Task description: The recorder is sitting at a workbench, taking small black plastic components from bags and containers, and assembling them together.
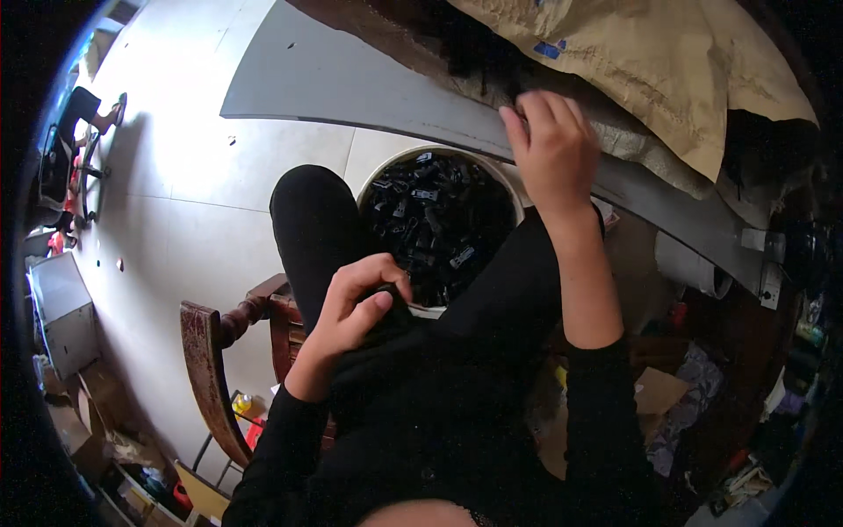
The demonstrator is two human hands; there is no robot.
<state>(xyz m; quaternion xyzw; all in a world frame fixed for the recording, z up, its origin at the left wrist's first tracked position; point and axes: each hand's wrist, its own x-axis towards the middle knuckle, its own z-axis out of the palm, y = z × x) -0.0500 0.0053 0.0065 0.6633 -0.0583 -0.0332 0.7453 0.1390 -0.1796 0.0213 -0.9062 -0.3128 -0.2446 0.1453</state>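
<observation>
My left hand (358,303) is above my left thigh, at the near rim of a round, pale bucket (519,204). Its fingers are curled toward the thumb; a dark shape lies between them, too dark against my black clothes to name. Many small black plastic pieces (430,215), shaped like clips, fill the bucket between my knees. My right hand (558,149) is raised over the near edge of the grey tabletop (351,75), thumb and fingers bent together and slightly blurred. What its fingertips grip, if anything, is hidden. Beyond them on the table is a dark heap (483,66).
Crumpled brown paper (650,75) covers the table's far right. A carved wooden chair (204,369) stands at my left. Cardboard boxes (92,413) line the left side, with a wheeled chair (86,167) farther off. A white cylinder (689,263) lies under the table's right end.
</observation>
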